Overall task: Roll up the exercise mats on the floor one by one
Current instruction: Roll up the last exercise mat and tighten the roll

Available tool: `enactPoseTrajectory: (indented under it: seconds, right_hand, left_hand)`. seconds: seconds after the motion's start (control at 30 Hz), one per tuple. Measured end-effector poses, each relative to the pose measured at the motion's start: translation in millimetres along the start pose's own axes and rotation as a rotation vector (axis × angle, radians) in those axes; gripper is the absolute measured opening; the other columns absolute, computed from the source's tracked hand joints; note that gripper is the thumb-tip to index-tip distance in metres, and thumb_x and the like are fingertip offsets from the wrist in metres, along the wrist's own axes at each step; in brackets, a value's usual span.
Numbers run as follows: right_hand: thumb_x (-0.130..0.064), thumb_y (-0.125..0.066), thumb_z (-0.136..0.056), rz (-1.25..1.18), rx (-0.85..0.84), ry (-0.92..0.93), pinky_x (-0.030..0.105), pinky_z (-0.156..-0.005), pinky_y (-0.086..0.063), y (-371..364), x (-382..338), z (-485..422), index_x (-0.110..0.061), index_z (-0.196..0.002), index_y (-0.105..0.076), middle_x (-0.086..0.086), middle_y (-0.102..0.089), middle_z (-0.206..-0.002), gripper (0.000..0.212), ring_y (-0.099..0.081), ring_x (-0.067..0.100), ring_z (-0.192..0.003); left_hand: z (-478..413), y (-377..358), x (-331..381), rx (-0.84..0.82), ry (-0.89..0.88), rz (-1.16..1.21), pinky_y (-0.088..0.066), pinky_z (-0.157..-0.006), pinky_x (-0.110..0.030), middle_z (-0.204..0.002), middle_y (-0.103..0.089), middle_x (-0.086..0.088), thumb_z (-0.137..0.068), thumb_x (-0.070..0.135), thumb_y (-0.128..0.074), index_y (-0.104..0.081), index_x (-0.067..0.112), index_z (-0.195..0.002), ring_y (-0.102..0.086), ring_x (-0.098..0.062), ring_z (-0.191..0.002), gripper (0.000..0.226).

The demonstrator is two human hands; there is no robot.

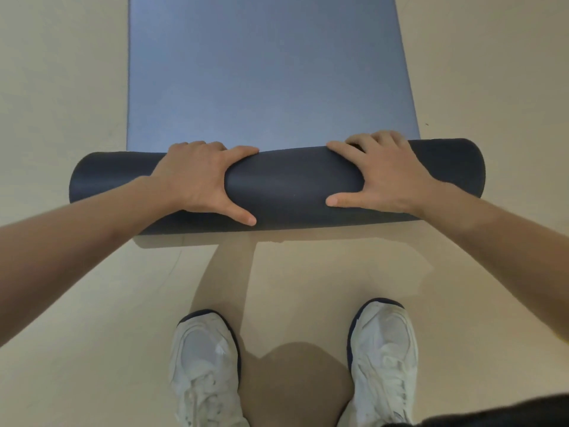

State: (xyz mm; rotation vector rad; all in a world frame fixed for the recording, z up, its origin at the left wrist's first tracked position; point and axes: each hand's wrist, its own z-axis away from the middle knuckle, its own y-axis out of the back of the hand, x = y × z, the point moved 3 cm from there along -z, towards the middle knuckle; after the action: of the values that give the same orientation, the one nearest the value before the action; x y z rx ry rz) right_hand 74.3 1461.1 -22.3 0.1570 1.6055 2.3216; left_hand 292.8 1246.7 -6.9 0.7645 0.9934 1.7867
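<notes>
A blue exercise mat [264, 72] lies flat on the floor and stretches away from me to the top of the view. Its near end is wound into a thick dark blue roll [292, 183] lying crosswise in front of my feet. My left hand [200, 180] presses on the left half of the roll, fingers over the far side and thumb spread toward me. On the right half, my right hand [381, 174] grips the roll the same way. The roll's left end sticks out past the flat part's edge.
The floor [61, 87] is pale beige on both sides of the mat. My two white sneakers [204, 371] [383, 355] stand just behind the roll. Shadows of my arms fall between the shoes.
</notes>
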Motion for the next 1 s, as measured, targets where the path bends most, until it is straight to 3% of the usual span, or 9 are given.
enactPoseTrajectory:
  seconds: [0.1,0.17,0.3,0.4,0.53,0.67,0.77,0.9,1.0]
  right_hand:
    - [-0.108,-0.013,-0.062,0.107,-0.044,-0.014,0.069,-0.12,-0.013,-10,6,17,-0.037,-0.163,-0.01,0.011,-0.031,-0.164,0.124,-0.029,0.044,-0.146]
    - [-0.109,-0.015,-0.061,0.101,-0.054,0.004,0.067,-0.12,-0.017,-10,9,9,-0.036,-0.163,-0.012,0.011,-0.034,-0.162,0.126,-0.034,0.042,-0.143]
    - [-0.106,-0.037,-0.061,-0.102,-0.209,0.026,0.046,-0.095,-0.04,-7,13,-20,-0.042,-0.153,-0.027,-0.001,-0.06,-0.131,0.112,-0.055,0.03,-0.116]
    - [-0.1,-0.049,-0.063,-0.174,-0.205,0.042,0.039,-0.079,-0.04,-15,10,-20,-0.043,-0.142,-0.039,-0.007,-0.064,-0.108,0.098,-0.059,0.024,-0.1]
    - [-0.098,-0.054,-0.063,-0.155,-0.094,0.052,0.037,-0.077,-0.039,-25,5,-8,-0.042,-0.134,-0.044,-0.008,-0.059,-0.095,0.091,-0.056,0.02,-0.088]
    - [-0.098,-0.054,-0.062,-0.165,-0.078,0.037,0.037,-0.076,-0.037,-27,8,-10,-0.042,-0.132,-0.046,-0.008,-0.058,-0.094,0.091,-0.056,0.02,-0.087]
    - [-0.096,-0.056,-0.064,-0.216,-0.127,0.044,0.037,-0.077,-0.038,-23,9,-17,-0.044,-0.134,-0.046,-0.011,-0.06,-0.1,0.088,-0.057,0.019,-0.092]
    - [-0.094,-0.056,-0.067,-0.294,-0.261,0.004,0.039,-0.085,-0.043,-15,16,-31,-0.045,-0.135,-0.048,-0.014,-0.062,-0.116,0.084,-0.059,0.019,-0.105]
    - [-0.1,-0.038,-0.069,-0.151,-0.112,-0.016,0.043,-0.095,-0.043,4,20,-38,-0.036,-0.143,-0.051,-0.005,-0.058,-0.127,0.098,-0.057,0.025,-0.115]
  left_hand:
    - [-4,5,0,-0.022,0.007,0.015,-0.039,-0.077,-0.037,-0.114,-0.065,0.007,-0.045,0.104,-0.057,-0.026,0.051,-0.152,-0.063,-0.026,-0.106,0.123]
    - [-10,7,0,-0.059,0.013,0.049,-0.039,-0.077,-0.035,-0.113,-0.066,0.01,-0.046,0.102,-0.06,-0.031,0.051,-0.15,-0.062,-0.024,-0.103,0.119]
    - [-19,4,-5,-0.243,0.071,0.219,-0.042,-0.084,-0.036,-0.113,-0.064,0.017,-0.039,0.101,-0.063,-0.041,0.053,-0.14,-0.058,-0.019,-0.099,0.113]
    - [-14,-8,-3,-0.222,0.067,0.14,-0.045,-0.08,-0.036,-0.106,-0.065,0.017,-0.039,0.105,-0.056,-0.043,0.05,-0.137,-0.061,-0.019,-0.095,0.113]
    - [1,-21,1,-0.119,0.057,0.079,-0.049,-0.084,-0.04,-0.118,-0.064,0.014,-0.047,0.104,-0.054,-0.041,0.043,-0.14,-0.062,-0.021,-0.104,0.111]
    - [31,-36,19,0.214,-0.032,-0.044,-0.04,-0.11,-0.053,-0.15,-0.051,-0.008,-0.065,0.095,-0.047,-0.036,0.023,-0.154,-0.051,-0.034,-0.131,0.115]
    - [40,-53,28,0.23,-0.015,-0.124,-0.027,-0.121,-0.058,-0.16,-0.037,-0.016,-0.067,0.094,-0.052,-0.022,0.015,-0.161,-0.038,-0.042,-0.144,0.126]
    - [20,-39,18,0.203,-0.013,-0.096,-0.038,-0.112,-0.053,-0.15,-0.049,-0.009,-0.064,0.09,-0.062,-0.029,0.019,-0.157,-0.051,-0.036,-0.131,0.121]
    - [6,-21,4,0.147,-0.019,0.0,-0.049,-0.096,-0.05,-0.14,-0.059,-0.001,-0.061,0.092,-0.064,-0.035,0.028,-0.152,-0.059,-0.031,-0.119,0.115]
